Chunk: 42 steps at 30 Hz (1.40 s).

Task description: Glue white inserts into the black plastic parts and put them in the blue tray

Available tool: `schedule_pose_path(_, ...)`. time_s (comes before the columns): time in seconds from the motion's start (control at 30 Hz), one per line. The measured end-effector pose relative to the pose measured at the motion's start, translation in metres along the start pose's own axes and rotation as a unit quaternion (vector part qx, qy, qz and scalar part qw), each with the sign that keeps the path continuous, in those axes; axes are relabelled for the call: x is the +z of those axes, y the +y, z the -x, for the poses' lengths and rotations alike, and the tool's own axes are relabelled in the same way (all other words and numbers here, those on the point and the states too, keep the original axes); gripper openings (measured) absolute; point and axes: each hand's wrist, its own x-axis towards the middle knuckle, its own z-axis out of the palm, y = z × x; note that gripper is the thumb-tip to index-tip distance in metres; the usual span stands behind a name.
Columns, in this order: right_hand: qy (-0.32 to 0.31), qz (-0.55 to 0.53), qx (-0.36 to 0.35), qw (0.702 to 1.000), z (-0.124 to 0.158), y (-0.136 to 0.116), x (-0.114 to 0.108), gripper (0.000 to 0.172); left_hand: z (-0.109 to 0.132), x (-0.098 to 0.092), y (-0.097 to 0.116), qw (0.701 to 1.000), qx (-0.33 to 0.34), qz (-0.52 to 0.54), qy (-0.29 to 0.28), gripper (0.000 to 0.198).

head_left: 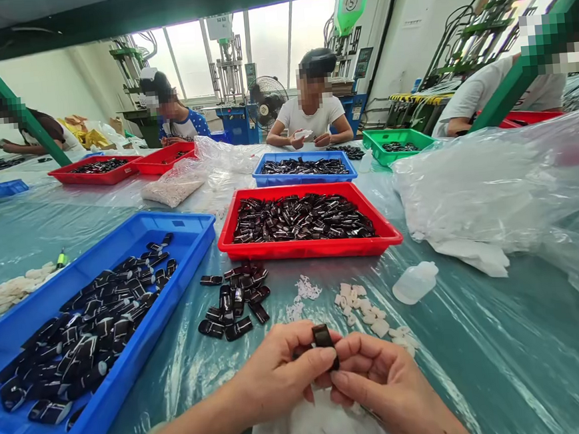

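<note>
Between my hands is a small glossy black plastic piece [324, 338], tilted up over the table's front. My left hand [286, 371] pinches it with thumb and fingers. My right hand [382, 380] closes on its lower right side, thumb near its bottom end; the fingertips partly hide the piece. A crumpled white cloth [310, 426] lies below my hands. Just beyond them sit a loose heap of similar black pieces [236, 298], some thin white scraps [305, 289] and small cream-coloured pads [364, 308].
A blue tray [190, 228] of black pieces stands at left, a full red tray [312, 248] ahead. To the right are a white plastic bottle [415, 282] and a big clear plastic bag [492, 187]. Co-workers [311, 108] sit across the table. A green beam [153, 10] crosses overhead.
</note>
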Motion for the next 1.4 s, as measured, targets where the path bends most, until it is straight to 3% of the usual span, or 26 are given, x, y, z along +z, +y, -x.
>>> schedule_pose_path(0.07, 0.024, 0.057, -0.023, 0.998, 0.002, -0.002, -0.002, 0.026, -0.001, 0.0, 0.001, 1.0, -0.004, 0.018, 0.013, 0.031)
schedule_pose_path(0.13, 0.099, 0.165, -0.092, 0.977, 0.002, -0.007, -0.008, 0.022, -0.001, 0.0, 0.002, 0.998, -0.015, 0.051, 0.03, 0.031)
schedule_pose_path(0.17, 0.153, 0.229, -0.147, 0.95, 0.002, -0.011, -0.014, 0.021, -0.001, -0.001, 0.003, 0.997, -0.022, 0.068, 0.037, 0.03)
schedule_pose_path(0.23, 0.281, 0.333, -0.275, 0.857, -0.002, -0.022, -0.029, 0.024, -0.001, -0.002, 0.003, 0.994, -0.036, 0.095, 0.043, 0.031)
schedule_pose_path(0.27, 0.332, 0.358, -0.324, 0.81, -0.006, -0.028, -0.038, 0.032, -0.001, -0.003, 0.003, 0.993, -0.042, 0.103, 0.044, 0.031)
schedule_pose_path(0.33, 0.415, 0.359, -0.363, 0.753, -0.014, -0.039, -0.056, 0.058, -0.001, -0.004, 0.002, 0.991, -0.046, 0.114, 0.043, 0.032)
schedule_pose_path(0.37, 0.438, 0.364, -0.342, 0.747, -0.019, -0.042, -0.066, 0.07, -0.001, -0.004, 0.002, 0.991, -0.046, 0.119, 0.041, 0.032)
schedule_pose_path(0.47, 0.46, 0.34, -0.234, 0.786, -0.034, -0.042, -0.089, 0.088, -0.001, -0.003, 0.001, 0.989, -0.051, 0.131, 0.036, 0.033)
schedule_pose_path(0.6, 0.435, 0.328, -0.191, 0.817, -0.053, -0.026, -0.108, 0.079, 0.0, -0.002, 0.001, 0.988, -0.055, 0.143, 0.022, 0.033)
schedule_pose_path(0.73, 0.373, 0.341, -0.177, 0.844, -0.061, -0.018, -0.118, 0.046, 0.001, -0.002, 0.0, 0.986, -0.059, 0.155, 0.009, 0.033)
schedule_pose_path(0.8, 0.34, 0.359, -0.19, 0.848, -0.059, -0.02, -0.117, 0.034, 0.001, -0.002, 0.0, 0.986, -0.063, 0.157, 0.005, 0.034)
schedule_pose_path(0.9, 0.306, 0.393, -0.241, 0.833, -0.05, -0.026, -0.107, 0.035, 0.001, -0.001, 0.0, 0.985, -0.063, 0.158, -0.007, 0.034)
schedule_pose_path(1.03, 0.248, 0.446, -0.323, 0.797, -0.031, -0.033, -0.081, 0.035, 0.002, 0.001, -0.002, 0.985, -0.067, 0.16, -0.029, 0.034)
schedule_pose_path(1.07, 0.222, 0.473, -0.357, 0.775, -0.026, -0.034, -0.075, 0.033, 0.003, 0.001, -0.003, 0.985, -0.068, 0.157, -0.034, 0.034)
schedule_pose_path(1.17, 0.156, 0.576, -0.472, 0.649, -0.016, -0.036, -0.061, 0.036, 0.003, 0.002, -0.005, 0.985, -0.07, 0.149, -0.047, 0.034)
schedule_pose_path(1.23, 0.138, 0.613, -0.502, 0.595, -0.012, -0.037, -0.055, 0.037, 0.004, 0.002, -0.006, 0.985, -0.07, 0.144, -0.055, 0.035)
schedule_pose_path(1.4, 0.126, 0.652, -0.506, 0.551, -0.007, -0.038, -0.05, 0.035, 0.003, 0.002, -0.006, 0.987, -0.066, 0.135, -0.065, 0.039)
